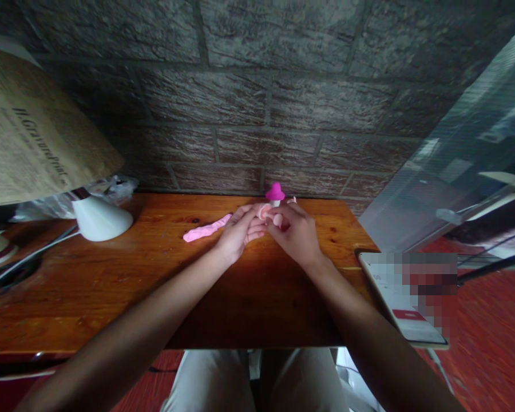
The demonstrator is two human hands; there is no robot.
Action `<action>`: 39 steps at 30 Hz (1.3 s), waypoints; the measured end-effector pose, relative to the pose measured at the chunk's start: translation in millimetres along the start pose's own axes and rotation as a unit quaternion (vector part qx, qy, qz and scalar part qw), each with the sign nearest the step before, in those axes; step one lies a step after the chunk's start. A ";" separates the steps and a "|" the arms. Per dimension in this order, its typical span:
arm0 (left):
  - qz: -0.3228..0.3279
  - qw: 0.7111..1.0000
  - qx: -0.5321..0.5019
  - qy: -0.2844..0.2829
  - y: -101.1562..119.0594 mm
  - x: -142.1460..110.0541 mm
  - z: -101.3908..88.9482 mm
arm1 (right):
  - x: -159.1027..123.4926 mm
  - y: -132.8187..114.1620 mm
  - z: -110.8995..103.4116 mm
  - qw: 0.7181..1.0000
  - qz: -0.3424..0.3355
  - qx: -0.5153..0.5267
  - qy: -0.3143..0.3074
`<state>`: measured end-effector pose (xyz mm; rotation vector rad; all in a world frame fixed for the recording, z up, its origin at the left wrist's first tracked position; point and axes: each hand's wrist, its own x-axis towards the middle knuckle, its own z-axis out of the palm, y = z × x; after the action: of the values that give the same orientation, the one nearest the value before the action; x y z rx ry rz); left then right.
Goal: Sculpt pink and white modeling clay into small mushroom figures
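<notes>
Over the wooden table, my left hand (pixel 239 229) is turned palm up, its fingers around a small, round, pale pink piece (pixel 264 212) that looks soft. My right hand (pixel 296 232) meets it from the other side, thumb and fingers closed in a pinch. A pale pink bit (pixel 278 220) shows at the right fingertips; its kind is unclear. Just behind both hands stands a small mushroom-like figure (pixel 275 193) with a magenta cap and a whitish stem. Left of my left hand lies a long, crumpled pink strip (pixel 206 230). Another small pink bit (pixel 292 199) peeks out behind my right hand.
A lamp with a printed paper shade (pixel 38 131) and white base (pixel 103 220) stands on the left of the wooden table (pixel 154 286), by clear plastic wrapping (pixel 115 189). A tablet (pixel 399 303) overhangs the right edge. A brick wall (pixel 240 103) rises behind.
</notes>
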<state>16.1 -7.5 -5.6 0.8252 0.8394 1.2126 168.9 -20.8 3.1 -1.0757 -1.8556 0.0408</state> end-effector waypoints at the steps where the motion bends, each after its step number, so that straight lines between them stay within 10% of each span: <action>1: -0.001 1.000 0.001 0.001 0.4 -0.4 0.2 | 0.0 0.1 0.0 1.000 0.003 0.001 -0.002; 39: -0.077 0.996 0.003 -0.052 -1.3 1.2 -2.7 | 0.7 3.8 -0.7 1.000 -0.002 0.007 0.014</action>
<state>14.5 -6.3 -8.2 0.8058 0.8067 1.0228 171.8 -18.3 2.3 -1.0578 -1.8300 0.0356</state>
